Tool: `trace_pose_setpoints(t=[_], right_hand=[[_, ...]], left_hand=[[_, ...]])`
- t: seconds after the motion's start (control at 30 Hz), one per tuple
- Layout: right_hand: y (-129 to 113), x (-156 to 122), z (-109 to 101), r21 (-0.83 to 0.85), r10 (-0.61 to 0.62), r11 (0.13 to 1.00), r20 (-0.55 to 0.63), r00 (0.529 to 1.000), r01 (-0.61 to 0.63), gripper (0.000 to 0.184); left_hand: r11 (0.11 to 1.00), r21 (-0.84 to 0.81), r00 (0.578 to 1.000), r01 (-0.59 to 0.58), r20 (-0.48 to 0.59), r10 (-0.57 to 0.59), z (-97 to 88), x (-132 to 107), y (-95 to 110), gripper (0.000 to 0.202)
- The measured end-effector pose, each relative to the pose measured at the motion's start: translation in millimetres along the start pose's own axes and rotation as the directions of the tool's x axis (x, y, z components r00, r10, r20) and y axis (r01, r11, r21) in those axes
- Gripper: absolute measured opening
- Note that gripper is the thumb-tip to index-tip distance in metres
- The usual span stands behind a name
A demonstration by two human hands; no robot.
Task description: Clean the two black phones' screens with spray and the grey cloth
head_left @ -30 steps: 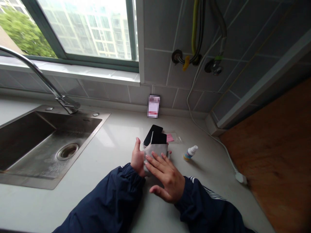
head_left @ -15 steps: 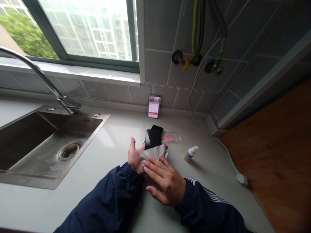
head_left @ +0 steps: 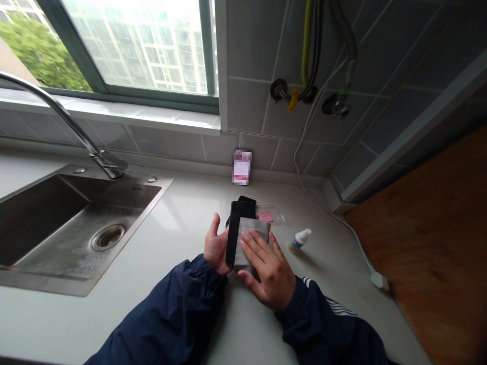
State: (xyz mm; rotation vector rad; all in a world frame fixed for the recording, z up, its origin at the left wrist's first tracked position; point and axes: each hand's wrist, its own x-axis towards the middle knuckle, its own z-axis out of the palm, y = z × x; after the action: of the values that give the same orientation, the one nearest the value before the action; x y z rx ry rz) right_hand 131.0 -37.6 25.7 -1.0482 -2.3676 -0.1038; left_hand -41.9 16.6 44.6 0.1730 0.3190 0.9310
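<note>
My left hand (head_left: 216,248) cradles a black smartphone (head_left: 233,228) in its palm, thumb raised clear on the left side. A grey cleaning cloth (head_left: 253,226) with a zigzag edge covers the right and lower part of the phone. My right hand (head_left: 268,271) lies on top of the cloth, fingers stretched out and pressing it against the phone. The left hand's other fingers are mostly hidden beneath. Just beyond the phone's top end is another flat black object (head_left: 247,199), partly covered. To the right are a clear case with a pink label (head_left: 266,216) and a small spray bottle (head_left: 299,240).
A steel sink (head_left: 85,284) with a chrome faucet (head_left: 68,119) is set into the white counter (head_left: 167,309) on the left. A pixelated card-like object (head_left: 241,167) leans on the wall. A white cable (head_left: 342,220) runs to a plug beside the wooden panel (head_left: 426,243).
My right hand and the cloth have shifted right and slightly up over the phone. The phone's left strip now shows. My left hand has tilted a little.
</note>
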Motion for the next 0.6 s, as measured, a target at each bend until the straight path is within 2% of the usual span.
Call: trace_pose_setpoints(t=[0.23, 0.4, 0.6], right_hand=[[5, -4, 12, -0.073, 0.114, 0.991, -0.017, 0.993, -0.115, 0.080], [7, -4, 14, -0.073, 0.180, 0.980, -0.056, 0.982, -0.183, 0.082], [12, -3, 16, -0.048, 0.286, 0.954, -0.148, 0.947, -0.296, 0.077]], left_hand=[[0.988, 0.150, 0.998, 0.040, -0.047, -0.033, -3.5, 4, -12, 0.080], [0.965, 0.263, 1.000, 0.004, -0.001, -0.003, -4.9, 5, -20, 0.075], [0.934, 0.358, 0.999, -0.012, 0.033, 0.000, -16.8, 6, -30, 0.070]])
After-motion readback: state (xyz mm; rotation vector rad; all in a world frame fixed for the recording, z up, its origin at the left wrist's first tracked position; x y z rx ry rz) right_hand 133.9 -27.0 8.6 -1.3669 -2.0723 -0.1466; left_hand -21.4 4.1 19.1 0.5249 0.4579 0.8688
